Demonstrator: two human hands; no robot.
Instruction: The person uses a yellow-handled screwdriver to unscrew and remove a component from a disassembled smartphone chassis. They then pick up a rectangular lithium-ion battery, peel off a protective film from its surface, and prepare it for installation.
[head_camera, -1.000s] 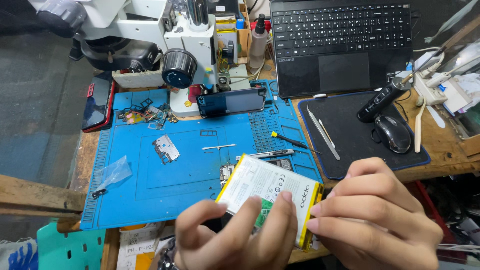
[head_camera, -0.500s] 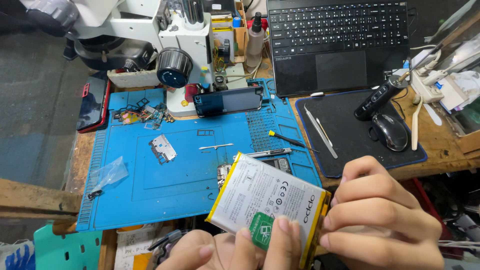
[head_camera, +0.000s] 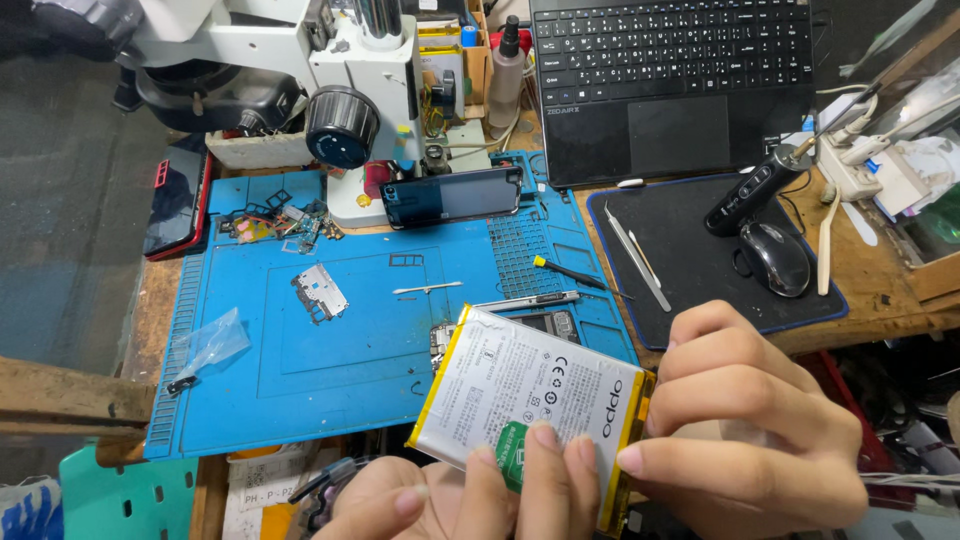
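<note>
Battery (head_camera: 520, 395), flat, silvery, yellow-edged.

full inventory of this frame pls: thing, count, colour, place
phone battery: 1, silver with yellow edges, held above mat's near edge
repair mat: 1, blue, bench centre
microscope: 1, white, behind mat
phone back cover: 1, dark, mat's far edge
metal shield plate: 1, silver, mat left
plastic bag: 1, clear, mat left edge
laptop: 1, black, far right
mouse: 1, black, on black pad
tweezers: 1, silver, black pad
left hand: 1, under battery, fingertips on it
right hand: 1, gripping battery's right end
</note>
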